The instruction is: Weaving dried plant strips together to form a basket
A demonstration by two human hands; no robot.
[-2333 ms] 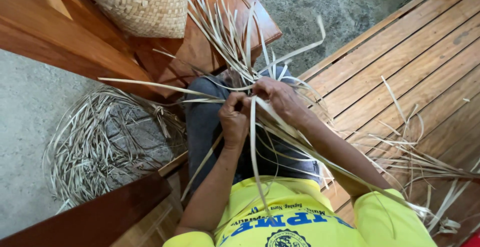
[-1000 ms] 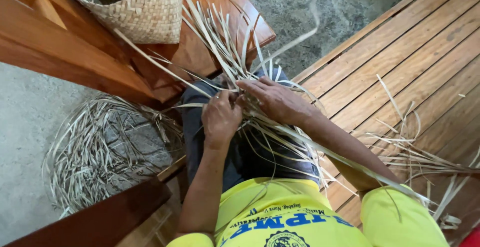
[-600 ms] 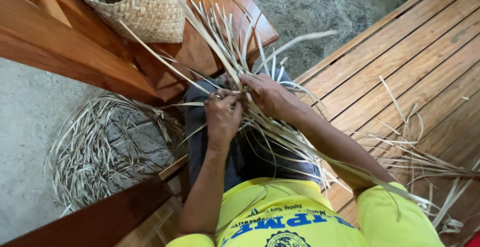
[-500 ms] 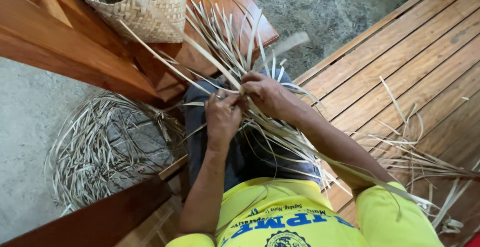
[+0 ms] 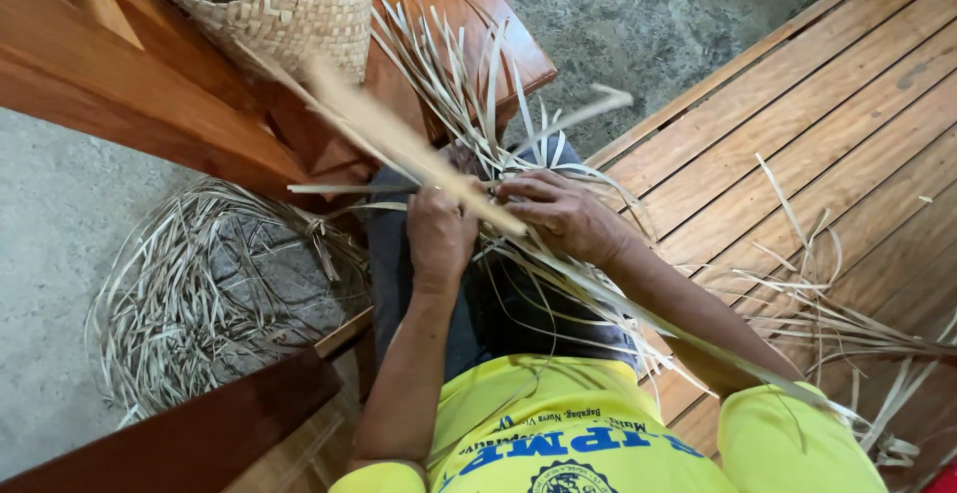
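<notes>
Left hand (image 5: 439, 234) closed, pinching thin leaf strips (image 5: 469, 74) at the middle of the scene, over the lap. Right hand (image 5: 563, 216) just beside it, fingers curled over the same strips, gripping them. The two hands nearly touch. One long strip (image 5: 379, 134) runs from the hands up and left, blurred, crossing in front of a basket (image 5: 289, 4). More strips fan out far from the hands, toward the far end of a brown wooden bench (image 5: 469, 4). Others trail from the hands down to the right, over the right forearm, past a yellow shirt (image 5: 588, 433). Woven basket sits on the bench at far left, open mouth up, well apart from the hands. Loose pile of dry strips (image 5: 189, 294) lies on the grey concrete floor (image 5: 50, 204) at left, near the left elbow. Slatted wooden deck (image 5: 797, 114) at right with scattered strips (image 5: 827, 304) lying on it. Dark trousers (image 5: 478, 304) under the hands. Wooden beam (image 5: 179, 433) at near left.
</notes>
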